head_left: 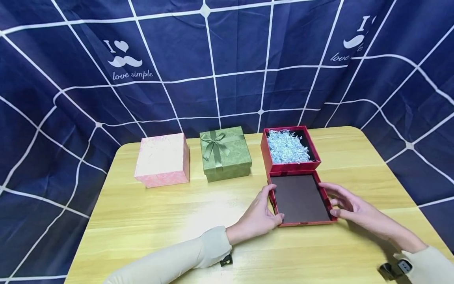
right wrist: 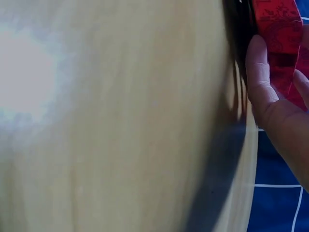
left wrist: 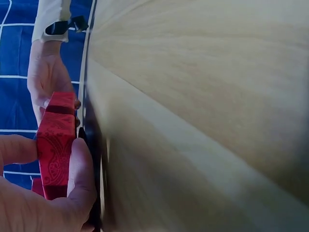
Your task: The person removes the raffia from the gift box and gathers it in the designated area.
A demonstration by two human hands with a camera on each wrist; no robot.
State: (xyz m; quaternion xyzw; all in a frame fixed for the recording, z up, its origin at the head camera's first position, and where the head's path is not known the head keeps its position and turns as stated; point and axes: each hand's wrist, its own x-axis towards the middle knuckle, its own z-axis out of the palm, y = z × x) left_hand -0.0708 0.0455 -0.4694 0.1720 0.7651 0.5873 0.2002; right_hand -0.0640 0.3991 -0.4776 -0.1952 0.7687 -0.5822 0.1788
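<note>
A shallow red box lid (head_left: 301,199) lies with its dark brown inside facing up, at the table's right front. My left hand (head_left: 260,213) grips its left side, with the thumb at the near corner. On the opposite side, my right hand (head_left: 352,207) holds the lid between thumb and fingers. The left wrist view shows the lid's red patterned wall (left wrist: 55,150) with a darker band. Part of that wall (right wrist: 277,29) also shows beside the right thumb in the right wrist view. Just behind the lid stands the open red box (head_left: 289,167), holding pale blue shredded paper (head_left: 286,146).
A green box (head_left: 230,156) with a ribbon bow stands left of the red box. Farther left is a pink box (head_left: 161,157). All rest on a light wooden table (head_left: 159,228), backed by a dark blue cloth (head_left: 241,51) with white lines.
</note>
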